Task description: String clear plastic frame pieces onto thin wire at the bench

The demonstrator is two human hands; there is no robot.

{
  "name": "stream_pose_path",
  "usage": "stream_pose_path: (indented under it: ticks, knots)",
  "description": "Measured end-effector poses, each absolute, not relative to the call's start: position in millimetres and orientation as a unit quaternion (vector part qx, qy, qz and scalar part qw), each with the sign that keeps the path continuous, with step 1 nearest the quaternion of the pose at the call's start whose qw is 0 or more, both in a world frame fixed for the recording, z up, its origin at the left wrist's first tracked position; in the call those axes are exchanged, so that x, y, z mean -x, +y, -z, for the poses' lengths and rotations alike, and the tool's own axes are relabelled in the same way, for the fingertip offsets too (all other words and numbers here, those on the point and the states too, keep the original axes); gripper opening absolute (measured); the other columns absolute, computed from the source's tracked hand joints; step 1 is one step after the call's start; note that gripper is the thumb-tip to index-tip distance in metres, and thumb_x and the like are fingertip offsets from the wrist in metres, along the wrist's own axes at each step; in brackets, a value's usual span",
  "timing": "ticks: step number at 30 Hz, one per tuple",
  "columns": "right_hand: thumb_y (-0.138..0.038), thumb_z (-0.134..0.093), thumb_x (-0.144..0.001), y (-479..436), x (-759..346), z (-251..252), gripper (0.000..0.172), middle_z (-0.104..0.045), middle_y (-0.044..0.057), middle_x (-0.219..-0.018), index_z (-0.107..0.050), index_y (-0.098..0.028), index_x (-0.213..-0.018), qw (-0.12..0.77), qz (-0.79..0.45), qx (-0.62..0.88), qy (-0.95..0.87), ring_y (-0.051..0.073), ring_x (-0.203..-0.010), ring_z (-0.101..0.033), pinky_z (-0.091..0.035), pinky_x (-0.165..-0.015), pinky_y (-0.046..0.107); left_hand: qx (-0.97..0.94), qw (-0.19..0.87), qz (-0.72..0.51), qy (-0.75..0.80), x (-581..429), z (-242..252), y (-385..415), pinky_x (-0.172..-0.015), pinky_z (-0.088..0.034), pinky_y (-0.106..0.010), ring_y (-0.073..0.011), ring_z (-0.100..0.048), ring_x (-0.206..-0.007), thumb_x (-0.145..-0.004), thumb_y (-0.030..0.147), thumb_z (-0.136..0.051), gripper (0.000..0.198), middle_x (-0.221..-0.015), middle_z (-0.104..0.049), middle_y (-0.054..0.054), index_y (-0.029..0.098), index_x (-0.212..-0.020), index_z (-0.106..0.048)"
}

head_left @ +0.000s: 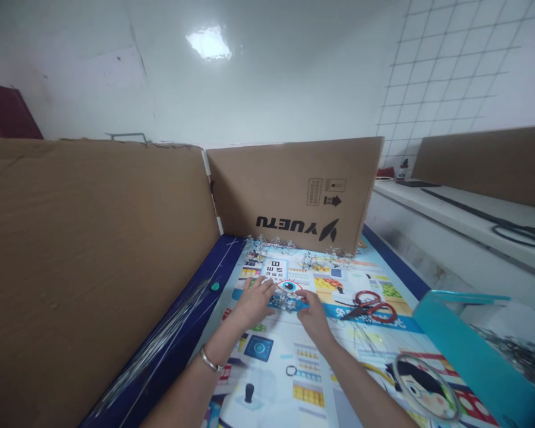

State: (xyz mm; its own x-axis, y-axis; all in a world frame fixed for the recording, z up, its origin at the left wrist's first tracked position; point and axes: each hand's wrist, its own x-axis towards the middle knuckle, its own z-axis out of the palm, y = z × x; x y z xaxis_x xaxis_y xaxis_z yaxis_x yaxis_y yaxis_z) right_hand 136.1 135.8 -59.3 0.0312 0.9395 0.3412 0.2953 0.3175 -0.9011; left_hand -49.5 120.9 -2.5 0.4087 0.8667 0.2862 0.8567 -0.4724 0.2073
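A small cluster of clear, glittering pieces (pixel 286 302) lies on the printed mat between my hands, just below a printed eye. What the pieces are is too small to tell. My left hand (pixel 253 303), with a silver bangle at its wrist, rests palm down at the cluster's left, fingers stretched out and thumb near its edge. At the right edge, my right hand (pixel 314 318) has its thumb and forefinger curled around part of the cluster; the other fingers are folded in. Red-handled scissors (pixel 371 308) lie with blades parted to the right of that hand.
Cardboard panels (pixel 289 184) stand behind and at the left. Thin wires (pixel 160 345) lie along the mat's left side. More clear clusters (pixel 325 258) sit at the back. A turquoise box (pixel 459 345) holds dark metallic bits; a ring-shaped coil (pixel 396 377) lies nearer.
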Motion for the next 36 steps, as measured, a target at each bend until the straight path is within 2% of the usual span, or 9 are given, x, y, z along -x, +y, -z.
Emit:
stream_pose_path:
  ticks: [5, 10, 17, 22, 27, 30, 33, 36]
  knots:
    - [-0.009, -0.04, -0.049, 135, -135, 63, 0.056, -0.055, 0.004, -0.104, -0.056, -0.022, -0.101, 0.511, -0.309, 0.484, -0.639, 0.021, -0.088, -0.053, -0.046, -0.07, 0.032, -0.843, -0.012, -0.18, 0.507, 44, 4, 127, -0.101, -0.007, -0.051, -0.0331, -0.038, -0.116, -0.068, 0.021, -0.068, 0.038, -0.111, -0.06, -0.013, 0.021, -0.105, -0.06]
    - [-0.009, -0.04, -0.05, 135, -134, 64, 0.065, -0.055, 0.003, -0.109, -0.053, -0.023, -0.111, 0.501, -0.307, 0.475, -0.655, 0.019, -0.088, -0.053, -0.046, -0.072, 0.032, -0.85, -0.009, -0.181, 0.494, 36, 1, 139, -0.101, -0.009, -0.048, -0.0326, -0.048, -0.1, -0.062, 0.021, -0.072, 0.024, -0.089, -0.066, -0.011, 0.021, -0.085, -0.066]
    - [-0.01, -0.043, -0.053, 135, -133, 59, 0.066, -0.054, 0.005, -0.111, -0.051, -0.024, -0.116, 0.492, -0.303, 0.481, -0.659, 0.021, -0.093, -0.053, -0.047, -0.07, 0.031, -0.876, 0.004, -0.158, 0.456, 41, 2, 168, -0.091, -0.024, -0.047, -0.032, -0.055, -0.084, -0.061, 0.015, -0.068, 0.008, -0.077, -0.066, -0.015, 0.016, -0.068, -0.065]
    - [-0.009, -0.045, -0.054, 136, -133, 62, 0.064, -0.054, 0.007, -0.106, -0.051, -0.021, -0.117, 0.494, -0.284, 0.484, -0.664, 0.024, -0.095, -0.053, -0.048, -0.073, 0.034, -0.887, -0.002, -0.128, 0.445, 41, 0, 175, -0.081, -0.033, -0.044, -0.0337, -0.057, -0.081, -0.061, 0.014, -0.065, 0.007, -0.076, -0.065, -0.019, 0.013, -0.069, -0.064]
    - [-0.009, -0.046, -0.055, 138, -132, 64, 0.062, -0.052, 0.007, -0.112, -0.053, -0.021, -0.116, 0.495, -0.268, 0.471, -0.679, 0.025, -0.106, -0.048, -0.043, -0.087, 0.037, -0.891, 0.002, -0.093, 0.444, 35, -8, 176, -0.073, -0.039, -0.041, -0.0314, -0.06, -0.07, -0.047, 0.018, -0.075, 0.019, -0.065, -0.065, -0.012, 0.018, -0.06, -0.06]
    - [-0.009, -0.048, -0.056, 138, -132, 64, 0.061, -0.055, 0.007, -0.11, -0.053, -0.021, -0.116, 0.488, -0.274, 0.461, -0.689, 0.024, -0.105, -0.049, -0.04, -0.091, 0.036, -0.89, 0.008, -0.063, 0.452, 31, -13, 177, -0.07, -0.042, -0.039, -0.0292, -0.061, -0.067, -0.047, 0.016, -0.072, 0.016, -0.059, -0.065, -0.009, 0.019, -0.05, -0.056]
    - [-0.01, -0.05, -0.059, 137, -131, 63, 0.058, -0.058, 0.006, -0.103, -0.053, -0.021, -0.116, 0.483, -0.284, 0.46, -0.689, 0.023, -0.098, -0.053, -0.042, -0.088, 0.036, -0.883, 0.013, -0.031, 0.467, 28, -17, 177, -0.072, -0.042, -0.041, -0.0306, -0.063, -0.068, -0.047, 0.012, -0.067, 0.013, -0.059, -0.066, -0.01, 0.018, -0.048, -0.056]
    - [-0.013, -0.051, -0.062, 136, -129, 61, 0.053, -0.06, 0.005, -0.097, -0.054, -0.021, -0.114, 0.487, -0.292, 0.46, -0.683, 0.021, -0.088, -0.056, -0.045, -0.081, 0.035, -0.877, 0.027, -0.007, 0.48, 28, -21, 174, -0.075, -0.041, -0.044, -0.0334, -0.063, -0.073, -0.05, 0.013, -0.063, 0.009, -0.067, -0.069, -0.012, 0.017, -0.057, -0.06]
